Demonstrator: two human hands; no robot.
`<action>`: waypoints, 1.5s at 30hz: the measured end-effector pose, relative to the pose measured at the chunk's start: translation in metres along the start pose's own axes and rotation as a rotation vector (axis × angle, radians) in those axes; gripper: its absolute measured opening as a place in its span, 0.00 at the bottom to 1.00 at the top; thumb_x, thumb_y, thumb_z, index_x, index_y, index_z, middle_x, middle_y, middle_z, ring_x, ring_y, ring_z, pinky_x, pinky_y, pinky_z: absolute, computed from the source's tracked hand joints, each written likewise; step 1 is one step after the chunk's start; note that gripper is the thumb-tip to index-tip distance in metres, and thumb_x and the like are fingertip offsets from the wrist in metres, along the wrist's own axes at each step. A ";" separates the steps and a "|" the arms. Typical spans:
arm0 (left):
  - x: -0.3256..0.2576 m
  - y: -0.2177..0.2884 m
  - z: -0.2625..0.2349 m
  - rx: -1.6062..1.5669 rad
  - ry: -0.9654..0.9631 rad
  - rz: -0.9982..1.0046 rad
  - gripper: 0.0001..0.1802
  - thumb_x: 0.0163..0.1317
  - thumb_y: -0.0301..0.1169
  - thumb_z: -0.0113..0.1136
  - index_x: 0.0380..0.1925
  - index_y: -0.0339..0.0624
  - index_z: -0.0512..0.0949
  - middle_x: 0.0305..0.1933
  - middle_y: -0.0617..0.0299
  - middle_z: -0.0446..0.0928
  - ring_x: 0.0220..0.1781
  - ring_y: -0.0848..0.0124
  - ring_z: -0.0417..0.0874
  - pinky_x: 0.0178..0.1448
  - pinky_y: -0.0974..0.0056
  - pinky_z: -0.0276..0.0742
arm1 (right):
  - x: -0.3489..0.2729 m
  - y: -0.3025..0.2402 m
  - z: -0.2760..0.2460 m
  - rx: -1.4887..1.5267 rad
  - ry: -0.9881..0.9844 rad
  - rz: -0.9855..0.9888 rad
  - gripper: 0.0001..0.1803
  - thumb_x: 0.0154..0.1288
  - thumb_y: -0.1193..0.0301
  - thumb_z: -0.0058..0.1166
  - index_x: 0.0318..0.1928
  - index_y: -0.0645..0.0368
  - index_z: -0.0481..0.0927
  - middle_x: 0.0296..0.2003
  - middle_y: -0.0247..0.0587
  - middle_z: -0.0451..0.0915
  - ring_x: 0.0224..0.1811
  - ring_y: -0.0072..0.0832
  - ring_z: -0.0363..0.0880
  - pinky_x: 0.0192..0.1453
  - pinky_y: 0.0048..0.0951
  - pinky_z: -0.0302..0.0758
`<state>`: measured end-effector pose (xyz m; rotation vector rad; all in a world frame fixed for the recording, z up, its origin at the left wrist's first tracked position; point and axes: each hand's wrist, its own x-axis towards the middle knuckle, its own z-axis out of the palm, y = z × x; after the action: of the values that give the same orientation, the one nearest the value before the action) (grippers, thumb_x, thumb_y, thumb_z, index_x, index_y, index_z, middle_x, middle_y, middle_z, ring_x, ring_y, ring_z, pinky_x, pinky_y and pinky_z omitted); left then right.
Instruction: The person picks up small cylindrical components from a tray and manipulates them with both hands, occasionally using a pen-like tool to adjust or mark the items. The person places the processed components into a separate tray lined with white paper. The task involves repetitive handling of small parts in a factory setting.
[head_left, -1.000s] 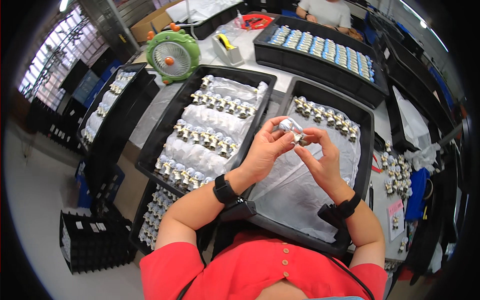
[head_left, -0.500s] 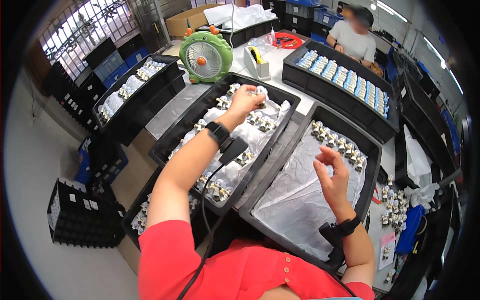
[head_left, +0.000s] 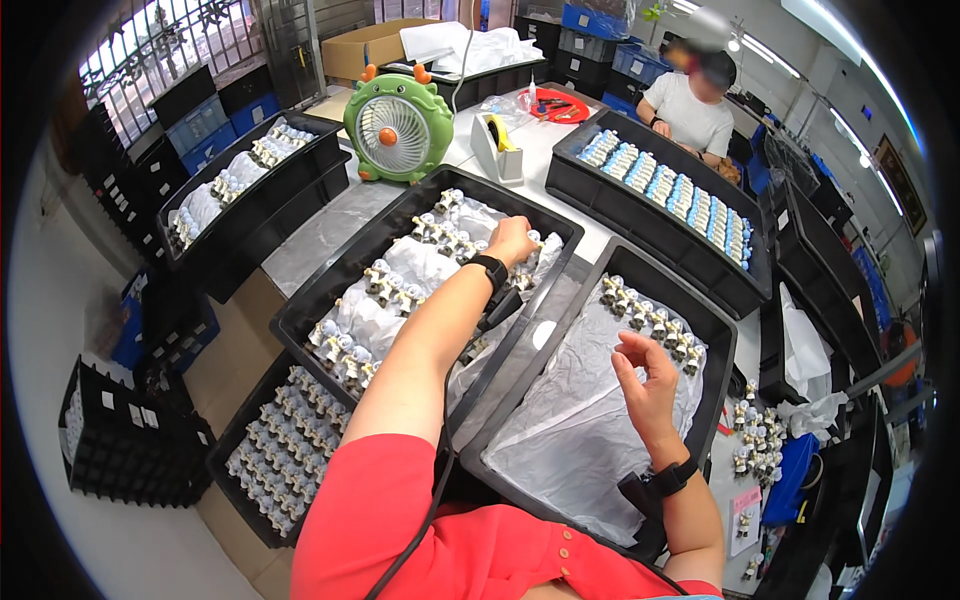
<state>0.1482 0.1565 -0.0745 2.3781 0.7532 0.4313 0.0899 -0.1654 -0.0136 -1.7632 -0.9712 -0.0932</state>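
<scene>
head view: left hand (head_left: 512, 240) is at the far rows of the left tray (head_left: 360, 255); fingertips hidden, so whether they grip anything i cannot tell.
right hand (head_left: 650, 385): loosely curled, apparently holding nothing, above the right tray (head_left: 718, 360).
figurines (head_left: 440, 232): rows in the left tray; one row along the right tray's far side.
white paper (head_left: 560, 420): under the figurines, probably as cushioning.
left forearm (head_left: 410, 370): crosses the left tray, covering some rows.
beyond: green fan (head_left: 400, 125), tape dispenser (head_left: 497, 150).
</scene>
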 end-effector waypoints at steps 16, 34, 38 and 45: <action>0.011 -0.016 0.007 -0.001 0.072 0.191 0.23 0.46 0.36 0.65 0.44 0.39 0.78 0.46 0.49 0.77 0.51 0.56 0.76 0.57 0.59 0.71 | 0.002 0.007 -0.004 -0.012 -0.040 -0.022 0.10 0.56 0.75 0.58 0.39 0.63 0.80 0.28 0.42 0.80 0.31 0.28 0.80 0.38 0.25 0.75; -0.198 0.142 0.070 -0.120 -1.070 1.111 0.30 0.47 0.30 0.65 0.53 0.38 0.68 0.50 0.47 0.73 0.54 0.52 0.73 0.57 0.55 0.68 | 0.023 0.013 -0.027 0.503 0.646 -0.196 0.09 0.63 0.76 0.51 0.44 0.59 0.75 0.39 0.35 0.75 0.43 0.20 0.75 0.46 0.22 0.73; -0.206 0.142 0.110 -0.111 -0.935 1.237 0.27 0.57 0.34 0.54 0.58 0.43 0.64 0.53 0.45 0.66 0.50 0.53 0.72 0.54 0.56 0.69 | 0.015 -0.018 -0.024 0.316 0.605 -0.229 0.07 0.61 0.74 0.53 0.41 0.58 0.77 0.32 0.37 0.78 0.35 0.23 0.78 0.40 0.25 0.73; -0.233 0.190 0.119 0.038 -0.969 1.123 0.17 0.56 0.32 0.53 0.44 0.39 0.65 0.45 0.42 0.64 0.45 0.45 0.71 0.45 0.53 0.70 | 0.009 -0.013 -0.028 0.371 0.533 -0.226 0.06 0.61 0.75 0.54 0.39 0.61 0.76 0.31 0.39 0.78 0.34 0.27 0.78 0.39 0.25 0.73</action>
<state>0.0977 -0.1630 -0.0742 2.4052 -1.0318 -0.3461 0.0983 -0.1820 0.0123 -1.1938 -0.7313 -0.4724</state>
